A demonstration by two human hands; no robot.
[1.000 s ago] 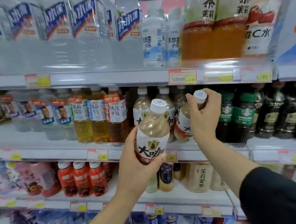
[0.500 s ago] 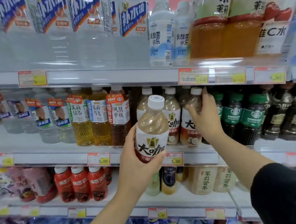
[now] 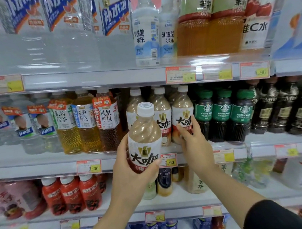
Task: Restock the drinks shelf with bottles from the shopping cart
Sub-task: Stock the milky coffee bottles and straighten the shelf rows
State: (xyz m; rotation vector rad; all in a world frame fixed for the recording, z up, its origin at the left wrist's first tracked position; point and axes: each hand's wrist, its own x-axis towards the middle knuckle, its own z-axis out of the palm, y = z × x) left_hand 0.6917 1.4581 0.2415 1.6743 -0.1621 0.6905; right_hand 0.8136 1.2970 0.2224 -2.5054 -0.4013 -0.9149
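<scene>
My left hand [image 3: 132, 170] grips a beige milk-tea bottle [image 3: 144, 132] with a white cap, held upright in front of the middle shelf [image 3: 44, 168]. My right hand [image 3: 194, 143] rests on the lower label of a matching milk-tea bottle [image 3: 181, 110] standing upright at the shelf's front, right of another of the same kind [image 3: 162, 113]. The fingers wrap its side. More of these bottles stand behind. The shopping cart is out of view.
Green-capped coffee bottles [image 3: 222, 113] stand tight to the right of the milk tea, dark bottles [image 3: 278, 106] beyond. Amber tea bottles [image 3: 87, 121] and water bottles [image 3: 29, 129] fill the left. The upper shelf edge [image 3: 91, 79] hangs just above the caps. Red bottles [image 3: 70, 193] sit on the shelf below.
My right hand set its bottle upright on the shelf and slid from the cap down to the label. The bottle in my left hand stayed in front of the shelf.
</scene>
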